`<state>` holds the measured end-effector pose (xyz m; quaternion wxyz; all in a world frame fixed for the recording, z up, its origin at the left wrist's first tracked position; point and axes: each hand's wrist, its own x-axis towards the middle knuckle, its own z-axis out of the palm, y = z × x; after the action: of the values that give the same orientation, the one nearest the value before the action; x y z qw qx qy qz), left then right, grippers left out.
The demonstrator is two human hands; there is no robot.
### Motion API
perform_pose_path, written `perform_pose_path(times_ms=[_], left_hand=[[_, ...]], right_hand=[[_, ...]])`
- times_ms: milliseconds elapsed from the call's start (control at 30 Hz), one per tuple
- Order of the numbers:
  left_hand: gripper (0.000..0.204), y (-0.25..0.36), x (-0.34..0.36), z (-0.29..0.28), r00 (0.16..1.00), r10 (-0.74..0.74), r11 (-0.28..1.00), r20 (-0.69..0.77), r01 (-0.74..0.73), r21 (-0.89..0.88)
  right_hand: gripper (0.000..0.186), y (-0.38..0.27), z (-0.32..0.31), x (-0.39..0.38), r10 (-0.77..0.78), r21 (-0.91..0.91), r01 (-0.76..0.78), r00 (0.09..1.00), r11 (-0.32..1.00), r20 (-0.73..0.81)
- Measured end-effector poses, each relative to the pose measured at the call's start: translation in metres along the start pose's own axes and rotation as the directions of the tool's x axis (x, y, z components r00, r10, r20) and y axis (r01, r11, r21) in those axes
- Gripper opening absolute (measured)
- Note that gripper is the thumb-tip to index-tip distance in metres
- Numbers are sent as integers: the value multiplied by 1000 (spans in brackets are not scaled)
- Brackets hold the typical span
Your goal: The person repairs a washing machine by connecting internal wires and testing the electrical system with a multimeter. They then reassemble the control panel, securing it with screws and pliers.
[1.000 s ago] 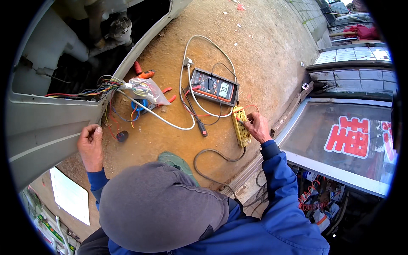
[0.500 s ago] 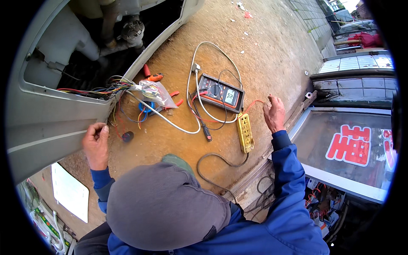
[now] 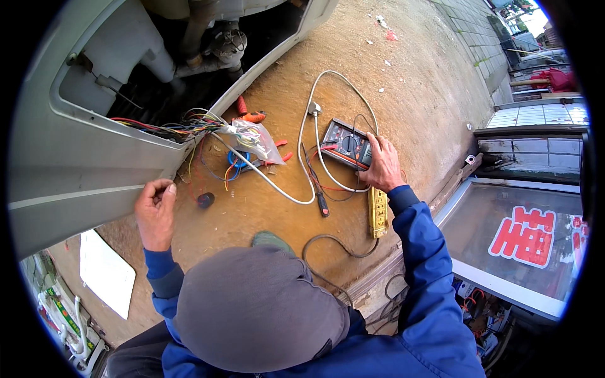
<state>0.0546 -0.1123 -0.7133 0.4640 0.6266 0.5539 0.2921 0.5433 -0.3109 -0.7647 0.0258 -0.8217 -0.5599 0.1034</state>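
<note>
My right hand (image 3: pixel 384 165) has its fingers and thumb round the right end of a dark multimeter (image 3: pixel 345 140) on the ground, hiding most of its display. Red and black test leads run from the meter. My left hand (image 3: pixel 156 213) is raised beside the pale appliance panel (image 3: pixel 82 195), fingers curled and thumb pressed in; anything between them is too small to make out. To its right lie a small dark round part (image 3: pixel 205 200) and a bundle of coloured wires (image 3: pixel 195 126) with a clear plastic bag (image 3: pixel 259 142) around some ends.
A yellow power strip (image 3: pixel 378 214) lies near my right wrist. A grey cable with a plug (image 3: pixel 314 108) loops round the meter. Red-handled pliers (image 3: pixel 282 151) and orange-handled tools (image 3: pixel 254 117) lie by the bag. At the right stands a glass-topped cabinet (image 3: pixel 472 220); a white sheet (image 3: pixel 106 274) is at lower left.
My right hand has moved left from beyond the power strip onto the multimeter and closed on its end. My left hand stays curled by the panel. The whole view has shifted slightly.
</note>
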Motion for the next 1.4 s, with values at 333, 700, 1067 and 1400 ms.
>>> perform_pose_path(times_ms=[333, 700, 1067, 1400], left_hand=[[10, 17, -3, 32, 993, 12, 998, 114, -6, -58], [11, 19, -2, 29, 993, -6, 999, 116, 12, -48], [10, 23, -2, 36, 992, -19, 1000, 124, 21, -16], [10, 46, -12, 59, 983, -34, 999, 181, 35, -3]], right_hand=[[93, 63, -29, -16, 336, -5, -351, 901, 936, -275], [88, 102, -35, -30, 732, 238, -692, 638, 682, -240], [79, 106, -14, -50, 631, 226, -592, 688, 774, -359], [77, 41, 2, 40, 288, 163, -248, 903, 955, -317]])
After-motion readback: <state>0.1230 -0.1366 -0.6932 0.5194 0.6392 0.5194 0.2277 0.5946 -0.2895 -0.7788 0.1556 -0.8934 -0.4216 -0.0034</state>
